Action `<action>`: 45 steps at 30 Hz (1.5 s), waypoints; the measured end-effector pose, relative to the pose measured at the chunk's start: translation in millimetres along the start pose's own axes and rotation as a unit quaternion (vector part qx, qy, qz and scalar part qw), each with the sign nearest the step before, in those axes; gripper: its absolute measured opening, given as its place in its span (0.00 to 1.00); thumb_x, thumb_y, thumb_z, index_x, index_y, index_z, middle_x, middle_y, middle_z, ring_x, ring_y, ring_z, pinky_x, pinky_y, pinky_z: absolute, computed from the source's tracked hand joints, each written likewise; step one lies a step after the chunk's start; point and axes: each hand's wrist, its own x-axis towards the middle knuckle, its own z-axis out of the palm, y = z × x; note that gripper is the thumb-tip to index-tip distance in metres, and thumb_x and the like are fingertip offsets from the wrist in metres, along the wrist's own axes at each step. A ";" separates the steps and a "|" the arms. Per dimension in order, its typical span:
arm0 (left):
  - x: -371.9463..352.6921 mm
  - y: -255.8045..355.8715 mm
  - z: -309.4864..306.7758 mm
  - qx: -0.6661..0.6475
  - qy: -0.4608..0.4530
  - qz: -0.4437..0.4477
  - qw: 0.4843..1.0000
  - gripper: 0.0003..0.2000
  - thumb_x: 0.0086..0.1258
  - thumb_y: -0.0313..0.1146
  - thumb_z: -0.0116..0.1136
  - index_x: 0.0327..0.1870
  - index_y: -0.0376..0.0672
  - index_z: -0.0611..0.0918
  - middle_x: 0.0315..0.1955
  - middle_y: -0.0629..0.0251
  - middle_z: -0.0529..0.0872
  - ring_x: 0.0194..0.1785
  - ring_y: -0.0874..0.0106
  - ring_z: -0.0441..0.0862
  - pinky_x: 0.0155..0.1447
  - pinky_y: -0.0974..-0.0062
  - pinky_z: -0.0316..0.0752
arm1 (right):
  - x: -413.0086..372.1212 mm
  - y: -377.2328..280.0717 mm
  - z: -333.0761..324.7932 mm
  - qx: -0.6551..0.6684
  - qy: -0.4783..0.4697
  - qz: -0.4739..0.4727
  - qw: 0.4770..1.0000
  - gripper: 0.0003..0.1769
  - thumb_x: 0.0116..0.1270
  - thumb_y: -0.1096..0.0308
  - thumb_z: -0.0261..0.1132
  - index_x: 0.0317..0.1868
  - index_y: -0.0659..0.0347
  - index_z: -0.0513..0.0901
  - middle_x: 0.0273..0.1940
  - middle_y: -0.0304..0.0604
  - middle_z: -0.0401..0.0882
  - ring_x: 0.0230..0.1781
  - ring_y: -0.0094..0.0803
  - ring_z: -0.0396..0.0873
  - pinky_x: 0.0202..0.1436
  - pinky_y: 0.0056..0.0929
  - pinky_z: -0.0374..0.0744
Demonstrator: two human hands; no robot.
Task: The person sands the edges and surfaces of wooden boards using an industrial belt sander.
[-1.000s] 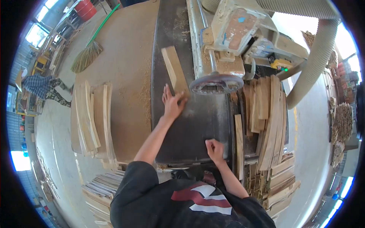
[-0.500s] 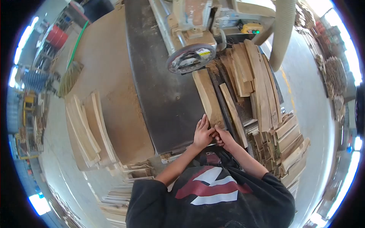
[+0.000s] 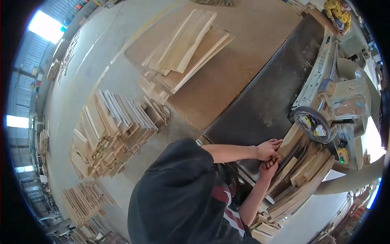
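Observation:
A wooden board (image 3: 291, 139) lies on the dark saw table (image 3: 260, 107), its far end below the machine's handwheel (image 3: 312, 124). My left hand (image 3: 268, 149) grips the board near its close end, fingers reaching over the left edge. Just beside it, my right hand (image 3: 268, 166) is curled closed at the board's end. The two hands nearly touch. A narrow wood strip (image 3: 284, 170) rests right of the board, apart from my hands. What lies under my right fingers is partly hidden.
Cut boards (image 3: 310, 173) are heaped right of the strip. A brown side table (image 3: 227, 77) carries several planks (image 3: 189, 40). Stacked lumber (image 3: 109, 134) stands on the floor to the left. A ribbed hose (image 3: 349, 183) crosses at right. Someone in yellow (image 3: 338, 14) is at the far end.
My view has swung left, so the machine now appears at the right. The board sits farther under the handwheel, and both hands have moved forward with it.

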 end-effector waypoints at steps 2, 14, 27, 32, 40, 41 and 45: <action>16.2 -9.5 -5.3 -0.002 -0.014 0.000 1.000 0.16 0.50 0.35 0.70 0.43 0.57 0.92 0.67 0.41 0.76 0.78 0.44 0.64 0.79 0.47 0.60 | 14.5 -10.9 8.9 0.004 -0.013 -0.016 1.000 0.26 0.83 0.39 0.50 0.30 0.45 0.71 0.16 0.23 0.62 0.12 0.16 0.59 0.12 0.20 0.57; 53.5 -22.1 -5.0 -0.011 -0.002 -0.144 0.989 0.23 0.41 0.34 0.75 0.44 0.61 0.93 0.59 0.59 0.87 0.65 0.55 0.81 0.73 0.54 0.70 | 39.1 -26.0 43.7 -0.040 0.138 -0.089 0.986 0.23 0.80 0.37 0.54 0.49 0.45 0.82 0.23 0.26 0.71 0.16 0.16 0.64 0.17 0.19 0.61; 111.6 -25.6 57.5 0.135 0.308 -0.318 0.887 0.10 0.50 0.35 0.79 0.25 0.48 0.85 0.29 0.70 0.87 0.35 0.63 0.85 0.45 0.63 0.69 | 16.4 -1.5 24.8 0.021 -0.007 -0.176 0.984 0.26 0.86 0.45 0.49 0.53 0.61 0.82 0.21 0.27 0.62 0.17 0.18 0.59 0.20 0.23 0.59; 120.0 -62.8 38.6 -0.009 0.306 -0.199 0.931 0.13 0.54 0.33 0.81 0.23 0.47 0.82 0.24 0.63 0.83 0.29 0.61 0.81 0.35 0.62 0.72 | 13.5 -5.0 25.2 -0.013 0.000 -0.123 0.992 0.23 0.85 0.48 0.53 0.53 0.62 0.80 0.22 0.27 0.60 0.18 0.17 0.58 0.21 0.21 0.59; 12.5 -20.3 -259.8 0.250 0.368 0.040 0.895 0.13 0.56 0.28 0.80 0.26 0.50 0.82 0.27 0.68 0.86 0.33 0.65 0.84 0.41 0.64 0.76 | 16.1 -7.6 25.6 -0.025 -0.050 -0.149 0.987 0.17 0.83 0.54 0.57 0.56 0.61 0.78 0.21 0.31 0.65 0.18 0.20 0.62 0.21 0.24 0.60; -3.8 -6.7 -308.4 0.341 0.322 -0.032 0.882 0.10 0.61 0.31 0.76 0.29 0.50 0.81 0.34 0.69 0.88 0.43 0.63 0.85 0.48 0.58 0.77 | 16.0 -8.3 24.9 -0.030 -0.060 -0.134 0.989 0.17 0.83 0.55 0.58 0.55 0.60 0.79 0.21 0.31 0.67 0.18 0.20 0.63 0.20 0.24 0.61; -75.3 -0.3 -442.3 0.539 0.311 -0.262 0.738 0.45 0.55 0.57 0.78 0.75 0.49 0.75 0.70 0.50 0.76 0.77 0.47 0.64 0.78 0.46 0.61 | 14.8 -8.7 25.0 -0.024 -0.065 -0.123 0.990 0.15 0.82 0.55 0.59 0.52 0.59 0.79 0.20 0.31 0.67 0.14 0.20 0.62 0.19 0.24 0.62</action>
